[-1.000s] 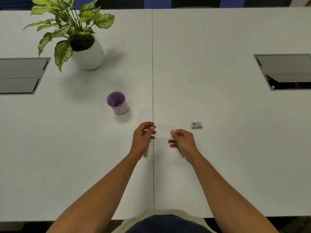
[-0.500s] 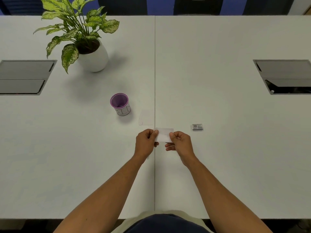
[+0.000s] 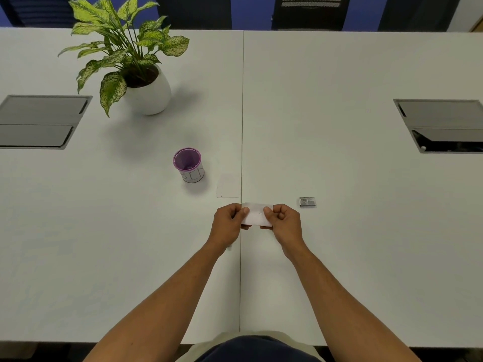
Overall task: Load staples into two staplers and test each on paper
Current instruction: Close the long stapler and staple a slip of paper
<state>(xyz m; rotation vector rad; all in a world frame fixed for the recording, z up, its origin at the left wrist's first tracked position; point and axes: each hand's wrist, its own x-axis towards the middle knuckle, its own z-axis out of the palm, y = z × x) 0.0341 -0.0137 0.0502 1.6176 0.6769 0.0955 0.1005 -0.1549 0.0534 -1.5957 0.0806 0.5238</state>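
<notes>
The left hand [image 3: 228,223] and right hand [image 3: 283,223] each pinch one end of the small paper [image 3: 257,215]. It is judged light and easily bent, so it is best held at its edges.

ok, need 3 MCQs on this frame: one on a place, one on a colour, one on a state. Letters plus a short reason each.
1. Where does the small staple box lie?
A. right of the hands
B. inside the cup
C. beside the plant pot

2. What colour is the inside of the cup?
A. green
B. purple
C. orange

3. How is the paper slip held?
A. flat on the table, untouched
B. by the left hand alone
C. pinched by both hands

Answers:
1 A: the box sits on the table just right of the right hand.
2 B: the cup's rim and inner wall are purple.
3 C: the left hand and right hand each pinch one end of the slip.
</notes>
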